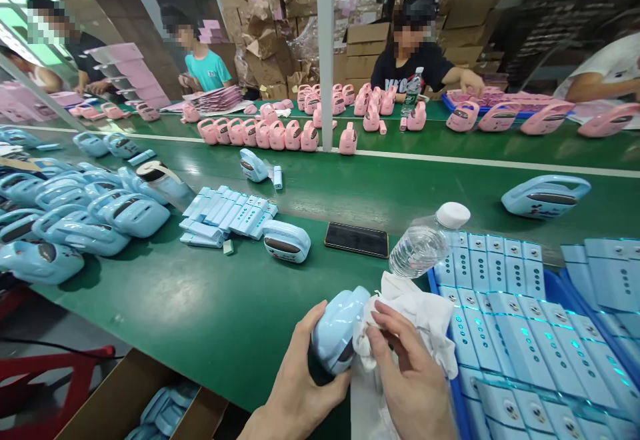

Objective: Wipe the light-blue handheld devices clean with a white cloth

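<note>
left hand [300,387] wrapped around a light blue device [339,327] at the table's near edge | right hand [413,377] pinching a white cloth [415,313] against it | water bottle [425,243] lying just behind

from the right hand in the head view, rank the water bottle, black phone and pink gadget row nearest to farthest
1. Water bottle: just beyond the right hand, lying at the blue tray's corner.
2. Black phone: flat on the green table, a little further, left of the bottle.
3. Pink gadget row: far across the table.
</note>
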Action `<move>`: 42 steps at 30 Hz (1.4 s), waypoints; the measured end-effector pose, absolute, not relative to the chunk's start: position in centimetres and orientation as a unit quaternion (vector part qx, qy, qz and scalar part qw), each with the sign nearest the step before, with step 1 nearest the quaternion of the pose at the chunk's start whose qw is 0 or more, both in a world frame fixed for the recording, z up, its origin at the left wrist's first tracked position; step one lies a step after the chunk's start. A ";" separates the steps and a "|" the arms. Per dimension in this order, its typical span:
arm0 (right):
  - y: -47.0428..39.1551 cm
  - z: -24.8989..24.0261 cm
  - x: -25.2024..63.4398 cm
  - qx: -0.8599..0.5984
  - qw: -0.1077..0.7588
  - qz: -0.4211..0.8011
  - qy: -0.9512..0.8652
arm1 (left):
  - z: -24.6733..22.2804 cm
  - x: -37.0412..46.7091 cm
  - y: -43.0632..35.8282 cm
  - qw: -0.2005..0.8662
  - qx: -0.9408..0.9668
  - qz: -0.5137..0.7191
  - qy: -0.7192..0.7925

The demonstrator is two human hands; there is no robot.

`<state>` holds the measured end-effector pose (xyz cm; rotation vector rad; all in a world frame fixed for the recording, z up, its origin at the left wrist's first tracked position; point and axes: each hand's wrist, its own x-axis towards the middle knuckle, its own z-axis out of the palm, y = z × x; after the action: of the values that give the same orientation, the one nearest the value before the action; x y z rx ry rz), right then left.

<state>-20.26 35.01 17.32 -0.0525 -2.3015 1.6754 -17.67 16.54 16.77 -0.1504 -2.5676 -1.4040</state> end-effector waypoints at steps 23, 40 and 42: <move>34.0 22.1 -22.0 0.470 0.231 0.348 -0.778 | 18.7 -21.7 16.3 0.131 -0.077 -0.454 -0.878; 37.0 22.3 -22.2 0.137 0.193 0.578 -0.781 | 22.1 -18.8 19.4 0.104 0.021 -0.751 -0.652; 37.8 21.8 -22.4 0.032 0.107 0.644 -0.757 | 23.0 -18.7 19.3 0.093 0.036 -0.787 -0.609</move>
<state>-22.38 37.78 21.75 0.0935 -2.2286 1.8965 -18.71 19.27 23.01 0.1062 -1.8060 -2.3363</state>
